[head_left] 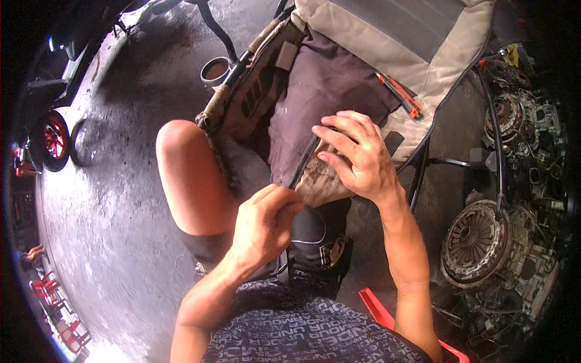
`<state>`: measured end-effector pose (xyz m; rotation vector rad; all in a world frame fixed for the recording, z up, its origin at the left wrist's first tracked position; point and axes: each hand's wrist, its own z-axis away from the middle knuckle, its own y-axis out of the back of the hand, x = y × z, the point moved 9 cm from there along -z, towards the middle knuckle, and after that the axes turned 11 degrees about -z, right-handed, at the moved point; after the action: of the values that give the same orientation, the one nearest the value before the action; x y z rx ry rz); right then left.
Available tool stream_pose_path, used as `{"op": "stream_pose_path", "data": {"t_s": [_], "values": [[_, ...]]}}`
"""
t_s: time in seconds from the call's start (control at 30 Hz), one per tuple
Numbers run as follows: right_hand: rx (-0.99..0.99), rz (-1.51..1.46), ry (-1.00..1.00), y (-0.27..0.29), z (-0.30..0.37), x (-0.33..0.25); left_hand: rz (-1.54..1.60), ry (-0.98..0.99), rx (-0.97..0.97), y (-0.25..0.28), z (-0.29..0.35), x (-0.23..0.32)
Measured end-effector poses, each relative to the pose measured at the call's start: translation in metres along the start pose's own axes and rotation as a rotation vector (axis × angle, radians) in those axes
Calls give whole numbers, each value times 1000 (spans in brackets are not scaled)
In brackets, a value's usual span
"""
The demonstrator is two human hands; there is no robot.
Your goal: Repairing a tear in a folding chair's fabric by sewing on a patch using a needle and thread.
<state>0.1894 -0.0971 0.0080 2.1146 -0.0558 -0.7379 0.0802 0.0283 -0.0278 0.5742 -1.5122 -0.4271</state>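
My left hand [266, 221] pinches the near corner of a piece of beige fabric [321, 181] with a dark edge strip. Over the same fabric my right hand [360, 154] is open, its thumb and fingers apart and curved near the strip's upper end. Whether a fine thread or needle is at its fingertips is too small to tell. The fabric belongs to a grey and beige folding chair [460, 66] on a dark tube frame. A dark purplish cloth [327, 78] is spread on it. Beyond my right hand lies an orange and black utility knife [399, 95].
To the right, greasy clutch and engine parts [478, 242] crowd the floor. A round can [215, 71] stands beyond the chair's left side. A red plastic seat edge [378, 308] shows under me. At the far left are a red-rimmed wheel [55, 140] and red chairs [48, 290].
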Motion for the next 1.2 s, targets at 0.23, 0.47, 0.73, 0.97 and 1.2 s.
{"op": "stream_pose_path", "data": {"t_s": [0.23,0.47,0.73,0.97,1.2], "values": [[-133,-426,-397,7,-4,23,67,13,-155,0,8,16],[-174,-511,-575,9,-7,44,284,222,-237,-18,8,-15],[-2,-480,-308,23,-12,32,328,185,-348,-19,1,-10],[-231,-624,-506,-3,2,34,369,-300,-124,-1,-10,27],[-172,-653,-437,1,-6,41,674,109,-210,-37,-11,-10]]}}
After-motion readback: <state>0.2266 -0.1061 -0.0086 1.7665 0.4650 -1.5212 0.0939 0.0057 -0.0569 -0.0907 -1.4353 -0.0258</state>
